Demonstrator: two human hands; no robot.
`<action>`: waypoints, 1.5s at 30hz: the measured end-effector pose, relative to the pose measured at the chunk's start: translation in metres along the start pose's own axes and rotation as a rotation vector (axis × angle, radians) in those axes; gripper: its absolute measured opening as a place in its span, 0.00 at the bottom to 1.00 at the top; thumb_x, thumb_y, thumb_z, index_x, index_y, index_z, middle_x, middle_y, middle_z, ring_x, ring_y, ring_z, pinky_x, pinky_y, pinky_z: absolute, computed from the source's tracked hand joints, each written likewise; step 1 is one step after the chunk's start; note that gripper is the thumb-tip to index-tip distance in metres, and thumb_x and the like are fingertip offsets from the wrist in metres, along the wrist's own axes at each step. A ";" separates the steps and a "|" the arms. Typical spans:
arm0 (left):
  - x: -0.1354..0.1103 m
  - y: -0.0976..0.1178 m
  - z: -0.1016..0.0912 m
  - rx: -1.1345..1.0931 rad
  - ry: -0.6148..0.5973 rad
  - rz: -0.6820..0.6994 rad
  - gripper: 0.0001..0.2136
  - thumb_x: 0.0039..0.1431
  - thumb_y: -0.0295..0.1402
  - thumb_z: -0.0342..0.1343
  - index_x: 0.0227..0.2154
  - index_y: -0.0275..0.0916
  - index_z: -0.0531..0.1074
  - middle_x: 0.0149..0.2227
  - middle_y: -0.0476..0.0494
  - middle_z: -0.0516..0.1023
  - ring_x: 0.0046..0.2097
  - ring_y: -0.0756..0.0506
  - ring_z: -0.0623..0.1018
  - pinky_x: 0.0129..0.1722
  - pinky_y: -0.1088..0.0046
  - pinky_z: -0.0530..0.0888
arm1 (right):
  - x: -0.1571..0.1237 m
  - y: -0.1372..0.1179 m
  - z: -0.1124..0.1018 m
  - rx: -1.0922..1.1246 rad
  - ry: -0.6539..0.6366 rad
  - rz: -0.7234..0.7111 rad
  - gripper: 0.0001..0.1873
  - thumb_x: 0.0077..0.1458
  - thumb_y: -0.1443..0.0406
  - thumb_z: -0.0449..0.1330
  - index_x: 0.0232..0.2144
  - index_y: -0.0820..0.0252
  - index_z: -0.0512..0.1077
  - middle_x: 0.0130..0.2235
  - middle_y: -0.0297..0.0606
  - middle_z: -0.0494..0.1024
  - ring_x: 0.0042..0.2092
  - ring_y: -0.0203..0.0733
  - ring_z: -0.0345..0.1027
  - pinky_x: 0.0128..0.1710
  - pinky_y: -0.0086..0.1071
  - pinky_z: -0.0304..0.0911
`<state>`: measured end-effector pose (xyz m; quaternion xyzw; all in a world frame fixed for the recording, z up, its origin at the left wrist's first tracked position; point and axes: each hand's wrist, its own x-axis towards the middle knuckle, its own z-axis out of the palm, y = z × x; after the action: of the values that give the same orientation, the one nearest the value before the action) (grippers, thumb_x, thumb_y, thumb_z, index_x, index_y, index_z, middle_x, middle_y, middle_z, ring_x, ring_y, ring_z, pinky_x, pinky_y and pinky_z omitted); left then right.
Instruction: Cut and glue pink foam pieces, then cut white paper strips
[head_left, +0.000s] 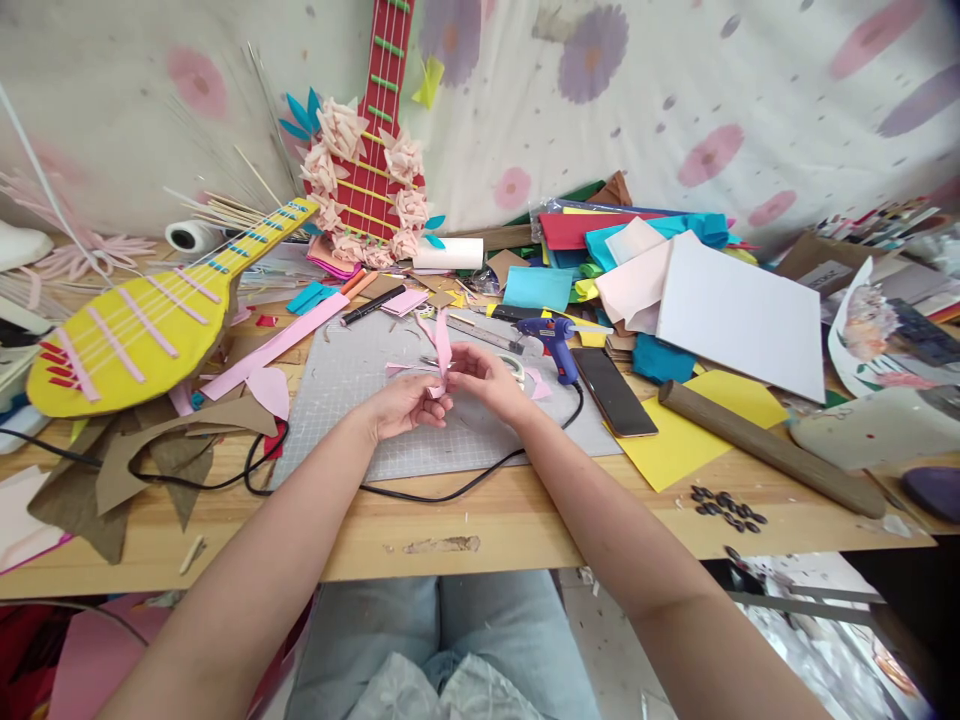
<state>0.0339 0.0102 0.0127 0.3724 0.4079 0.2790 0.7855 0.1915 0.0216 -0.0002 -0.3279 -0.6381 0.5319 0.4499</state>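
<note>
Seen from the head camera, a person's left hand [409, 405] pinches the lower end of a pink paper strip [443, 345] upright above a grey cutting mat [330, 400]. The right hand [484, 380] curls its fingers beside the strip; whether they grip it cannot be told. A blue glue gun [553, 345] stands near the right hand, with a black phone [613, 392] beyond. A yellow paper lute [139, 335] lies at left.

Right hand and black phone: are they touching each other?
Apart: the head view shows grey cutting mat between the right hand and the black phone.
</note>
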 end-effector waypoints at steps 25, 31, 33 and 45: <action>0.002 -0.006 0.008 0.384 0.279 0.074 0.03 0.54 0.27 0.46 0.27 0.35 0.63 0.17 0.48 0.72 0.20 0.50 0.75 0.21 0.76 0.73 | 0.006 0.001 0.006 -0.088 0.249 -0.025 0.20 0.39 0.63 0.63 0.38 0.58 0.66 0.34 0.34 0.72 0.36 0.37 0.66 0.39 0.35 0.63; 0.003 -0.005 0.006 0.346 0.309 0.114 0.01 0.53 0.27 0.48 0.27 0.35 0.63 0.18 0.47 0.73 0.19 0.49 0.75 0.20 0.75 0.73 | 0.004 0.005 0.003 -0.277 0.300 -0.051 0.12 0.43 0.64 0.60 0.34 0.58 0.67 0.34 0.35 0.73 0.35 0.39 0.66 0.38 0.35 0.61; 0.003 -0.005 0.006 0.337 0.306 0.119 0.02 0.53 0.27 0.49 0.27 0.35 0.63 0.17 0.47 0.72 0.19 0.49 0.75 0.20 0.75 0.73 | 0.003 0.007 0.002 -0.313 0.325 -0.060 0.12 0.43 0.64 0.59 0.34 0.58 0.68 0.34 0.35 0.73 0.35 0.39 0.66 0.37 0.35 0.61; 0.005 -0.010 0.005 0.432 0.239 0.275 0.14 0.52 0.30 0.51 0.43 0.39 0.64 0.31 0.44 0.75 0.33 0.46 0.78 0.23 0.76 0.74 | 0.000 0.000 0.004 -0.393 0.349 -0.083 0.11 0.44 0.65 0.56 0.34 0.59 0.68 0.36 0.35 0.72 0.37 0.39 0.65 0.38 0.34 0.60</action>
<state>0.0422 0.0068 0.0046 0.5476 0.4933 0.3316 0.5889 0.1882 0.0203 -0.0006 -0.4693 -0.6548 0.3140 0.5023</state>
